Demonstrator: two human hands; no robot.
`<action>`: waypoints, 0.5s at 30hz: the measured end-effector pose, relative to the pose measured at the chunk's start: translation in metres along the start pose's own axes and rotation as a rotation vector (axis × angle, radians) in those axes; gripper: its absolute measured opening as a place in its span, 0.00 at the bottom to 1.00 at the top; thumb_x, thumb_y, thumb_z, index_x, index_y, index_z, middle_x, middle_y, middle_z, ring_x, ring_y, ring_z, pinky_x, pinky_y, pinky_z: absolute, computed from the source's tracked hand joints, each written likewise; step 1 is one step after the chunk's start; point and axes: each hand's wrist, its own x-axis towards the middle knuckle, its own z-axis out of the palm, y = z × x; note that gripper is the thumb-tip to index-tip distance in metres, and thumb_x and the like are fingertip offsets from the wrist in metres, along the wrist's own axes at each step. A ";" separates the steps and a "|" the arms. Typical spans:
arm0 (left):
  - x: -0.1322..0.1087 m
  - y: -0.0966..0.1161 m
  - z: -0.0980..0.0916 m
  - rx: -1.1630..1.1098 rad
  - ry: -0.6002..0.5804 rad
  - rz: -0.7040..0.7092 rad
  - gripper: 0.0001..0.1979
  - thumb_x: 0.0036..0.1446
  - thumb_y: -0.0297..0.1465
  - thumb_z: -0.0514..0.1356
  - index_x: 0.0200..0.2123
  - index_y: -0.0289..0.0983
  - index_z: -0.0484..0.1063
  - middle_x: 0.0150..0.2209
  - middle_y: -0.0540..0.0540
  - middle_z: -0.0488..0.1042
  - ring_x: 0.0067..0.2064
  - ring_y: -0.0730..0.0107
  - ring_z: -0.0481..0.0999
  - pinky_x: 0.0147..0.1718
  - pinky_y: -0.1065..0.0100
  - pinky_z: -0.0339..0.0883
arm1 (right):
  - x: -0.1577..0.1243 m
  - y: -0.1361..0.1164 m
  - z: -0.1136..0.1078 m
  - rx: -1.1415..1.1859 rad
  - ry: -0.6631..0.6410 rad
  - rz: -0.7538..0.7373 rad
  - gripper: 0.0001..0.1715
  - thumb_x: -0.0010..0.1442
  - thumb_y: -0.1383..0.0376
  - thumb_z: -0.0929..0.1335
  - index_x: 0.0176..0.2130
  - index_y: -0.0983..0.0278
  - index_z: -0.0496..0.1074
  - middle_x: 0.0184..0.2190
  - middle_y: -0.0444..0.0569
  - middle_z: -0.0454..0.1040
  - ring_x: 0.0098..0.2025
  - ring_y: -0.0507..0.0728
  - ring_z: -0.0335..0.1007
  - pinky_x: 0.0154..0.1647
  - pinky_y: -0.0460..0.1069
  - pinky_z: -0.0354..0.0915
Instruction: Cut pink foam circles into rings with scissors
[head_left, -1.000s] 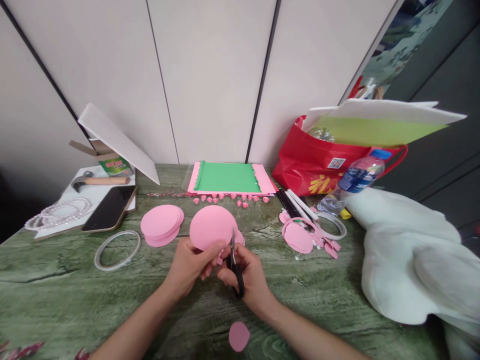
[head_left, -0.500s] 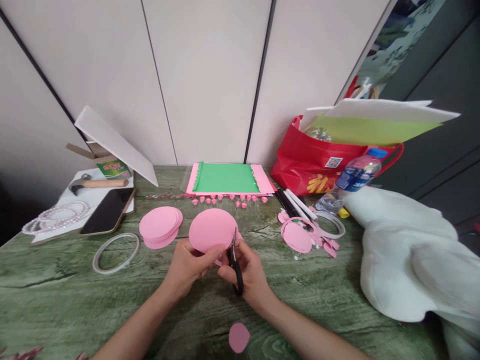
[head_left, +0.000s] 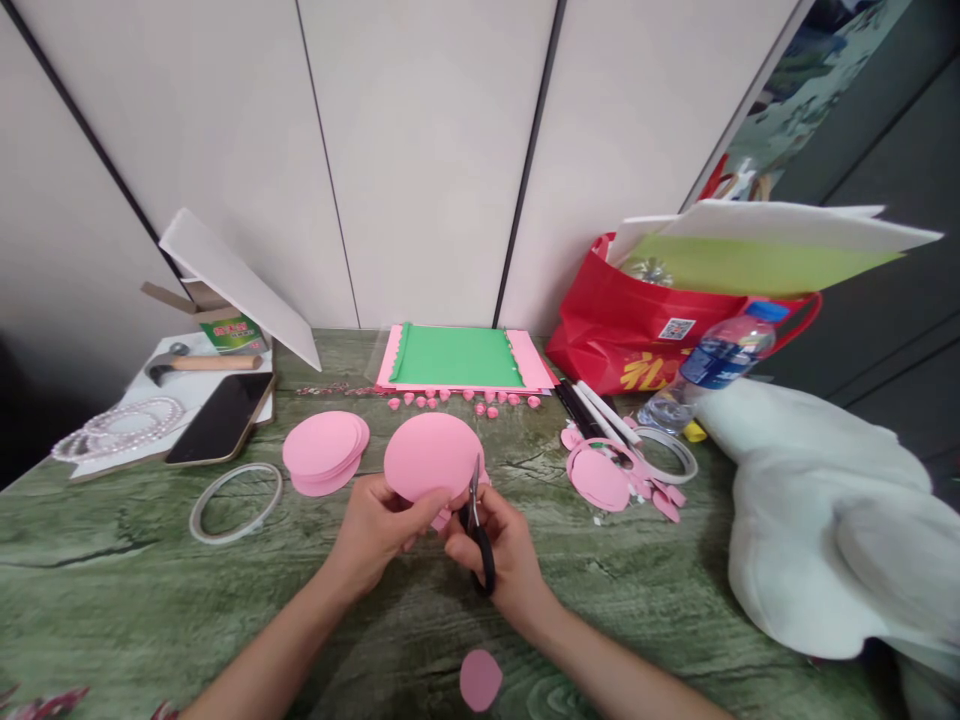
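Observation:
My left hand (head_left: 381, 528) pinches a pink paper circle (head_left: 433, 455) by its lower edge, thumb on top. A pair of scissors (head_left: 481, 545) with black handles is gripped in my right hand (head_left: 504, 550), blades pointing away from me at the circle's right edge. More pink paper shows behind and under the circle, partly hidden by my fingers. Left of my hands lies a stack of pink paper circles (head_left: 324, 450). A small pink paper piece (head_left: 480, 680) rests near the front edge.
On the left are a tape roll (head_left: 196, 520), a phone (head_left: 221, 420), a hammer (head_left: 210, 363) and bead strings (head_left: 120, 428). Small pink roses (head_left: 491, 411) line green paper (head_left: 457, 355) at the back. Right: paper scraps (head_left: 600, 480), a bottle (head_left: 724, 355), a red bag (head_left: 592, 325), a white plush (head_left: 795, 540).
The whole view has shifted slightly. My hands still hold the circle and the scissors; the scissors have tilted a little at the circle's right edge.

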 end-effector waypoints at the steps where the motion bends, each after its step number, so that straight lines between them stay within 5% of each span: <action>1: 0.000 0.000 0.000 0.000 0.001 0.004 0.14 0.39 0.36 0.64 0.13 0.33 0.68 0.08 0.55 0.58 0.12 0.83 0.51 0.12 0.76 0.42 | 0.000 0.000 0.000 -0.010 0.001 0.001 0.23 0.43 0.51 0.73 0.31 0.61 0.63 0.17 0.36 0.58 0.20 0.49 0.49 0.20 0.44 0.48; 9: 0.003 -0.006 -0.005 -0.001 -0.007 0.046 0.15 0.42 0.37 0.64 0.14 0.33 0.67 0.09 0.56 0.59 0.12 0.83 0.53 0.10 0.78 0.44 | -0.001 0.000 -0.001 -0.036 0.016 0.029 0.20 0.43 0.54 0.73 0.29 0.62 0.63 0.19 0.37 0.62 0.18 0.47 0.52 0.18 0.44 0.49; 15: 0.003 -0.005 -0.002 -0.161 -0.128 -0.005 0.15 0.47 0.39 0.61 0.18 0.33 0.68 0.14 0.52 0.68 0.11 0.79 0.61 0.08 0.77 0.51 | -0.002 0.000 0.003 -0.058 0.020 0.038 0.20 0.43 0.54 0.73 0.28 0.62 0.62 0.16 0.36 0.62 0.15 0.46 0.51 0.15 0.43 0.50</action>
